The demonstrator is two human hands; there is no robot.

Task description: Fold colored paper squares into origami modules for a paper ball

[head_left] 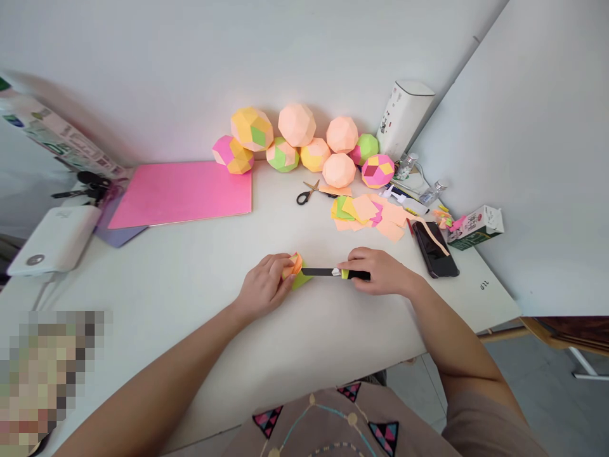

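My left hand (264, 285) is closed on a small folded paper piece (295, 270), orange on top and green beneath, held on the white table (181, 279). My right hand (378, 271) grips a black tool with a lime-green band (335, 273), lying flat, its dark tip touching the folded paper. Both hands rest on the table near its front middle.
Loose orange, yellow, green and pink paper squares (368, 212) lie behind my right hand, with scissors (307, 192) and a black phone (434, 249). Several paper balls (297, 149) line the wall. A pink sheet (183, 193) and a white device (54, 240) lie left; a carton (476, 226) right.
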